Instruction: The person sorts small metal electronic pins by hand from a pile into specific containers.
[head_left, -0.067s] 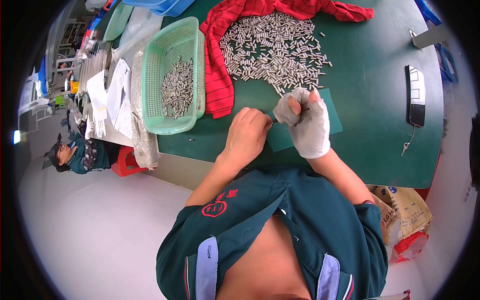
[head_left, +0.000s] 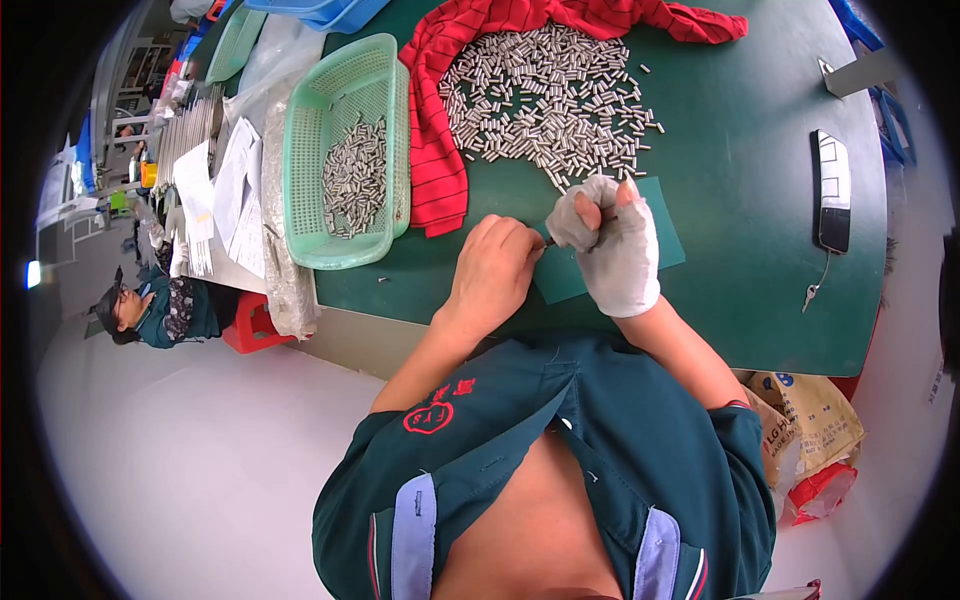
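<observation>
My bare left hand is closed, with its fingertips pinched together near the table's front edge. Beside it, my right hand wears a pale glove that leaves some fingertips bare, and its fingers are curled shut. Between the two hands a tiny dark piece shows; the fingers hide most of it. Under my right hand lies a flat green sheet. Just beyond the hands spreads a heap of small silvery metal pins. To the left, a light green plastic basket holds many more of them.
A red striped cloth curves around the heap. One loose pin lies near the basket. On the right are a phone-like device with a key and a metal bracket. Another person sits at far left.
</observation>
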